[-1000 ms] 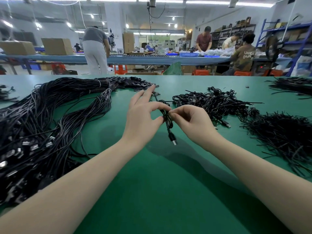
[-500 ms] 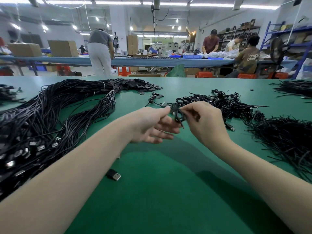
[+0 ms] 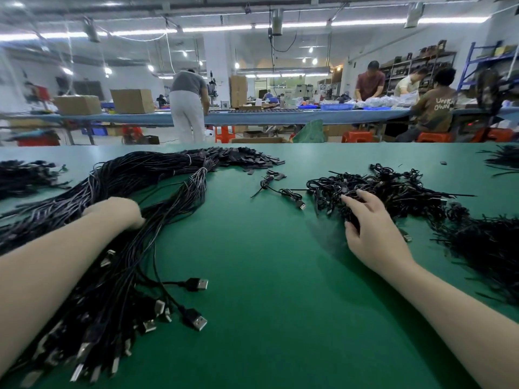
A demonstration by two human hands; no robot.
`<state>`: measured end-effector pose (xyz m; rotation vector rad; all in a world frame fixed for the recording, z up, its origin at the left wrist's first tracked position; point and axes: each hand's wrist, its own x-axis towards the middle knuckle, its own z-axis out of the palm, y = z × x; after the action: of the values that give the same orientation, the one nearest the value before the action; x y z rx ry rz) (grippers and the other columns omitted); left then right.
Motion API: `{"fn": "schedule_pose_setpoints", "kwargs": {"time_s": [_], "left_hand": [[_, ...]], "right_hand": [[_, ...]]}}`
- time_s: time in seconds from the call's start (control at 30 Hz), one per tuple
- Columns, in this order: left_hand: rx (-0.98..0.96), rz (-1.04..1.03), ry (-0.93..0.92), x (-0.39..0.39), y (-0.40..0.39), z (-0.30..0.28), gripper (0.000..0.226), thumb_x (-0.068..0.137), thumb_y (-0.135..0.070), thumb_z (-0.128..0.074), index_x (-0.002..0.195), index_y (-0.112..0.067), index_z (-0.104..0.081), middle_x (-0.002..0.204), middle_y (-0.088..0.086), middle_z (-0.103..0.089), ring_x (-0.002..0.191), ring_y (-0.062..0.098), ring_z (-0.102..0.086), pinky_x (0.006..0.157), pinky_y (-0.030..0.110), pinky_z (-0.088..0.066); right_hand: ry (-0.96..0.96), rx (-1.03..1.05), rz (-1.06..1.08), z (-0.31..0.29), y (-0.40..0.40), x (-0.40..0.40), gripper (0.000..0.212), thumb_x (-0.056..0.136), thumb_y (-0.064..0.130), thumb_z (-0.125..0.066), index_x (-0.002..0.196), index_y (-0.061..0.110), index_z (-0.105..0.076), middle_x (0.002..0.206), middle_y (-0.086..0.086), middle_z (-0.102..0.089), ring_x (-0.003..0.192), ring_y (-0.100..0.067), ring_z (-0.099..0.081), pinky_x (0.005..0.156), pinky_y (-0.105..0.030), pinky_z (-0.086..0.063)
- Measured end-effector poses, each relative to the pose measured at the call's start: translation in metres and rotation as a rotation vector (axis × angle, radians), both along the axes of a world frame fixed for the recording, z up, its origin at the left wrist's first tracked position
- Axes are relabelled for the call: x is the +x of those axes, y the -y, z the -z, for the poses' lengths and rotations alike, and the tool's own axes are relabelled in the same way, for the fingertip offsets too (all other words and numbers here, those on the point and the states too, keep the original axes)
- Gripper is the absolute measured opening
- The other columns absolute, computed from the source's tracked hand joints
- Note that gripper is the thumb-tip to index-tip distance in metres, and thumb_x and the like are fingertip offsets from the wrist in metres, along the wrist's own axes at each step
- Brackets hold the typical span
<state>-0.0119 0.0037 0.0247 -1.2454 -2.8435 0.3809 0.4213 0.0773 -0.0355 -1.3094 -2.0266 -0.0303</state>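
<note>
A thick bundle of long black USB cables (image 3: 118,192) sweeps across the left of the green table (image 3: 252,276), with its metal plugs (image 3: 196,321) fanned out near me. My left hand (image 3: 112,213) rests on this bundle, fingers dipped among the cables and hidden. On the right lies a heap of small coiled, tied cables (image 3: 393,189). My right hand (image 3: 370,231) lies on the near edge of that heap, fingers stretched forward and relaxed, with a dark coil under the palm.
One tied cable (image 3: 283,190) lies loose between the two piles. A mass of black ties (image 3: 491,242) fills the right edge, and more cables lie at far left (image 3: 25,175). Beyond the table, people work at a long blue bench (image 3: 252,117).
Both hands had held one small coiled cable together at the centre. They have parted: the left went out to the long bundle, the right carried the coil to the heap on the right.
</note>
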Motion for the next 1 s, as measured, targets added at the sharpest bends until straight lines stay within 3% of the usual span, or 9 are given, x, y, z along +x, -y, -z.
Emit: {"fn": "schedule_pose_setpoints", "kwargs": {"time_s": [0.13,0.27,0.43,0.5,0.57,0.7,0.8,0.87,1.0], "left_hand": [[0.223,-0.028,0.059,-0.027,0.005,-0.004,0.04,0.09,-0.038,-0.06,0.067,-0.006,-0.065,0.067,0.003,-0.07,0.068,0.02,-0.066,0.066,0.027,-0.052],[0.436,-0.088,0.291,-0.028,0.012,-0.008,0.038,0.093,-0.019,-0.051,0.06,-0.002,-0.06,0.045,0.006,-0.063,0.037,0.017,-0.059,0.035,0.019,-0.037],[1.011,-0.104,0.784,-0.021,-0.003,-0.017,0.033,0.101,-0.017,-0.033,0.107,0.01,-0.05,0.076,0.021,-0.054,0.055,0.026,-0.048,0.048,0.027,-0.04],[1.187,-0.052,0.687,-0.008,-0.005,-0.038,0.036,0.102,-0.025,-0.032,0.109,0.003,-0.054,0.071,0.012,-0.05,0.056,0.024,-0.046,0.052,0.028,-0.036],[1.345,0.074,0.537,0.005,-0.004,-0.06,0.033,0.101,-0.03,-0.033,0.091,-0.008,-0.056,0.073,0.01,-0.054,0.06,0.025,-0.051,0.055,0.033,-0.041],[1.307,0.114,0.377,0.016,-0.004,-0.075,0.034,0.102,-0.032,-0.035,0.108,-0.003,-0.053,0.085,0.011,-0.055,0.075,0.026,-0.051,0.067,0.035,-0.04],[1.607,0.102,0.355,0.016,-0.001,-0.079,0.032,0.101,-0.034,-0.03,0.108,-0.009,-0.05,0.09,0.006,-0.059,0.087,0.026,-0.055,0.074,0.038,-0.043],[1.702,0.074,0.384,0.014,-0.005,-0.086,0.023,0.102,-0.032,-0.028,0.092,-0.021,-0.046,0.084,-0.007,-0.051,0.082,0.019,-0.051,0.071,0.032,-0.04],[1.457,0.237,0.477,0.033,-0.009,-0.113,0.033,0.106,-0.021,-0.023,0.075,-0.026,-0.031,0.075,-0.006,-0.035,0.063,0.002,-0.034,0.063,0.02,-0.035]], "right_hand": [[-0.019,0.005,-0.006,0.001,-0.001,0.002,0.047,0.092,0.013,-0.055,0.138,0.017,-0.05,0.148,-0.006,-0.035,0.117,-0.024,-0.051,0.09,-0.034,-0.045],[-0.01,-0.006,-0.005,0.001,0.002,0.002,0.044,0.091,0.012,-0.056,0.135,0.018,-0.052,0.147,-0.006,-0.037,0.1,-0.027,-0.059,0.084,-0.031,-0.045],[-0.035,-0.021,0.019,0.002,0.003,0.003,0.039,0.091,0.014,-0.056,0.13,0.017,-0.057,0.144,-0.007,-0.039,0.093,-0.027,-0.059,0.081,-0.031,-0.046],[-0.041,-0.024,0.028,0.002,0.004,0.003,0.038,0.091,0.014,-0.056,0.129,0.016,-0.057,0.143,-0.008,-0.04,0.096,-0.027,-0.059,0.082,-0.033,-0.048],[-0.044,-0.022,0.025,0.003,0.004,0.003,0.037,0.091,0.014,-0.056,0.128,0.016,-0.058,0.142,-0.008,-0.041,0.101,-0.027,-0.058,0.084,-0.036,-0.049],[-0.052,-0.02,0.032,0.003,0.003,0.003,0.036,0.09,0.014,-0.057,0.126,0.016,-0.059,0.139,-0.007,-0.043,0.1,-0.026,-0.058,0.083,-0.039,-0.05],[-0.051,-0.002,0.035,0.002,0.001,0.004,0.035,0.09,0.014,-0.058,0.125,0.016,-0.06,0.138,-0.007,-0.045,0.098,-0.025,-0.059,0.081,-0.037,-0.051],[-0.055,-0.004,0.031,0.003,0.001,0.003,0.035,0.09,0.014,-0.058,0.125,0.016,-0.06,0.137,-0.007,-0.045,0.096,-0.024,-0.059,0.08,-0.035,-0.05],[-0.033,0.0,0.045,0.001,0.002,0.002,0.035,0.089,0.013,-0.059,0.123,0.015,-0.062,0.132,-0.007,-0.049,0.089,-0.025,-0.059,0.079,-0.034,-0.049]]}}
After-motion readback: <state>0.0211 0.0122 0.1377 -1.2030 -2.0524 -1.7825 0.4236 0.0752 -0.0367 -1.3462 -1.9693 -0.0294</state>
